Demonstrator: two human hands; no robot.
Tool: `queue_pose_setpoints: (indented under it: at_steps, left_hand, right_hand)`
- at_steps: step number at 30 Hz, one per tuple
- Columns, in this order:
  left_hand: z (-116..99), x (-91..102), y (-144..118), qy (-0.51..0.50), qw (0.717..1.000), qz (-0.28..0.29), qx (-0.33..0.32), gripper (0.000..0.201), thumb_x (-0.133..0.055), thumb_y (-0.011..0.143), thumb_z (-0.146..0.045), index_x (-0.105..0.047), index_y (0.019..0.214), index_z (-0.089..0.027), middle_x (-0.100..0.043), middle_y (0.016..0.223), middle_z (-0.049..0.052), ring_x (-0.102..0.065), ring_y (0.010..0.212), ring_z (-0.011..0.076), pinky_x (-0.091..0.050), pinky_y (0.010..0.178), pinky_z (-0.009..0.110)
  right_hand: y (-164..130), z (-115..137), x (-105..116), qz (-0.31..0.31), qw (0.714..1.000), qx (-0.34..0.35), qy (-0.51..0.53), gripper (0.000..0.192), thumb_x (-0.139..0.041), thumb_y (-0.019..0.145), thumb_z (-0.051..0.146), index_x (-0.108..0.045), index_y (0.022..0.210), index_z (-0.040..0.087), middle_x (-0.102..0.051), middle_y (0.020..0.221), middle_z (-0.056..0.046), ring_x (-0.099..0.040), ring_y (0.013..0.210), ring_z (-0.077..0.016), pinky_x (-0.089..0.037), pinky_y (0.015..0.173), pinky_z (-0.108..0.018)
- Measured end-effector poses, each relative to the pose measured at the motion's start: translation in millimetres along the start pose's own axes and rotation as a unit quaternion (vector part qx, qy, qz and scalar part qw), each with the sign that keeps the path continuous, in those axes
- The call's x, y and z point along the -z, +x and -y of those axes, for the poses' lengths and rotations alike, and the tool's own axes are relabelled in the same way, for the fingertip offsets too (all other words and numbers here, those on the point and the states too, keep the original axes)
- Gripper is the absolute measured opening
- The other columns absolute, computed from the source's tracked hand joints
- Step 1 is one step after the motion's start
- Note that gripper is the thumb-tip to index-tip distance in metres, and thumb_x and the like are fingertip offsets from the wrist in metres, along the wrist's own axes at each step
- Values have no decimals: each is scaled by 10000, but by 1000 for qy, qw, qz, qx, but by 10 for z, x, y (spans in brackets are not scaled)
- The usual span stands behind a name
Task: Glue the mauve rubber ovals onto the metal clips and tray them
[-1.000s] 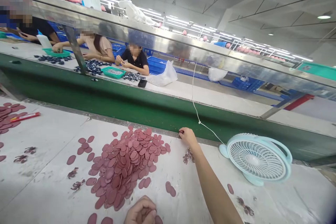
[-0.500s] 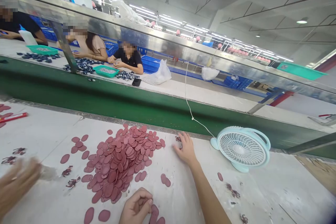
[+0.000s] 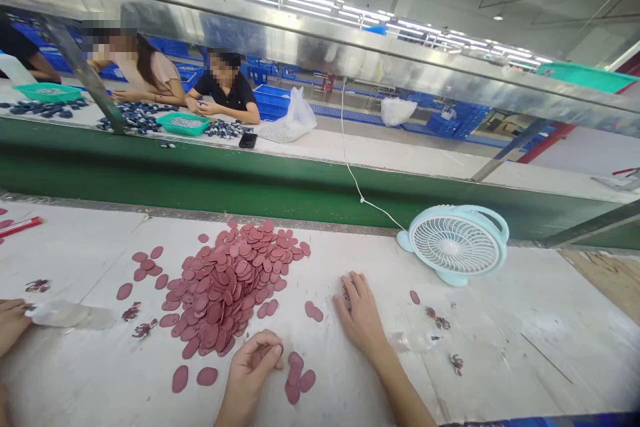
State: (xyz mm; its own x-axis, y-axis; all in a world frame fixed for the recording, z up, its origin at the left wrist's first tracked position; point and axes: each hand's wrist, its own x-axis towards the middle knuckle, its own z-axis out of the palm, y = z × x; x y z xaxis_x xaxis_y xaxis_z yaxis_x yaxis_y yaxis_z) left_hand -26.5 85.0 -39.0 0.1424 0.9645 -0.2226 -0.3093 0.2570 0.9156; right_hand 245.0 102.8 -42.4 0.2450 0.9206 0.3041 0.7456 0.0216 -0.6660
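My left hand (image 3: 253, 367) is closed in a pinch at the near side of a big heap of dark-red oval discs (image 3: 215, 310). Whatever its fingertips hold is hidden. Just right of it lie several loose discs (image 3: 293, 383), overlapping one another. My right hand (image 3: 361, 313) rests on the white table right of the heap, fingers stretched forward. Part of a small dark cluster of pieces (image 3: 345, 291) shows beside and under those fingers. Two more discs (image 3: 314, 311) lie between my hands.
A light-blue fan (image 3: 453, 247) stands at the back right. Small dark-red clusters (image 3: 456, 364) lie near a clear bottle (image 3: 413, 340). At left, another person's hand (image 3: 13, 323) is by a clear bottle (image 3: 65, 315). A green divider (image 3: 250, 187) runs behind; people sit beyond it.
My right hand has drawn back from the divider, the dark cluster coming along under its fingers. My left hand stays pinched. The other person's hand has shifted left, exposing the clear bottle. The view has tilted down.
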Motion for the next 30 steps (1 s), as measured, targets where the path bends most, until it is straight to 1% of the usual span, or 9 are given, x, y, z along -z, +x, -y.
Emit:
queue_pose_setpoints:
  at_steps: [4, 6, 8, 11, 14, 16, 18, 22, 30]
  left_hand:
    - [-96, -58, -145, -44, 998, 27, 35, 212, -830, 732, -355, -706, 759, -185, -555, 724, -16, -544, 558, 120, -472, 575, 277]
    - [-162, -169, -237, -77, 994, 28, 70, 210, -849, 712, -334, -703, 731, -184, -531, 704, -22, -511, 541, 103, -465, 549, 267]
    - [-209, -320, -327, -99, 988, 14, 115, 205, -862, 701, -329, -729, 761, -185, -552, 704, -16, -502, 547, 96, -471, 544, 256]
    - [-237, -562, -435, -124, 972, 10, 198, 302, -870, 696, -357, -792, 927, -179, -670, 779, 38, -563, 616, 118, -529, 601, 263]
    - [-235, -753, -490, -148, 955, 53, 251, 374, -846, 730, -360, -797, 1052, -177, -744, 1090, 130, -641, 724, 147, -577, 685, 282]
    - [-218, -835, -498, -156, 948, 86, 262, 350, -814, 773, -332, -790, 1087, -179, -713, 1241, 158, -660, 760, 150, -581, 694, 271]
    - [-183, -884, -496, -160, 942, 110, 273, 332, -791, 808, -304, -780, 1114, -173, -707, 1262, 173, -660, 755, 140, -576, 677, 249]
    - [-69, -941, -506, -192, 930, 118, 291, 327, -796, 820, -297, -772, 1118, -166, -732, 1217, 182, -660, 723, 113, -569, 651, 209]
    - [51, -1136, -521, -204, 922, 159, 289, 358, -872, 735, -313, -781, 1056, -182, -795, 1055, 138, -749, 859, 223, -579, 623, 247]
  right_hand:
    - [-557, 151, 351, -95, 988, -70, 97, 327, -590, 949, 412, -631, 1245, 279, -581, 1345, -117, -489, 1328, -327, -373, 1125, -589]
    - [-845, 216, 528, -121, 974, -117, 150, 261, -445, 1021, 418, -632, 1137, 277, -647, 1003, -74, -645, 957, -247, -549, 889, -484]
    - [-1051, 238, 679, -107, 923, -205, 308, 377, -331, 1045, 483, -637, 1045, 263, -543, 740, -8, -534, 579, -165, -529, 540, -324]
    - [-1123, 161, 844, -89, 672, -337, 654, 449, -467, 972, 615, -648, 1125, 234, -499, 737, 10, -408, 474, -103, -379, 352, -211]
    - [-981, -2, 932, -110, 429, -339, 830, 477, -641, 933, 516, -554, 1302, 227, -559, 843, 7, -509, 546, -72, -462, 400, -141]
    - [-861, -98, 956, -111, 353, -327, 870, 378, -612, 978, 428, -541, 1280, 213, -560, 813, 28, -532, 545, -54, -482, 425, -107]
    - [-777, -138, 969, -100, 327, -334, 878, 263, -540, 1023, 392, -560, 1190, 190, -524, 723, 58, -515, 502, -47, -466, 410, -96]
    - [-779, 11, 1012, -63, 383, -378, 840, 307, -532, 1013, 447, -593, 1101, 159, -479, 625, 84, -428, 396, -29, -378, 332, -98]
    - [-1077, 617, 1019, -43, 749, -283, 598, 380, -651, 885, 579, -614, 1073, 251, -624, 698, 4, -545, 390, -128, -423, 304, -230]
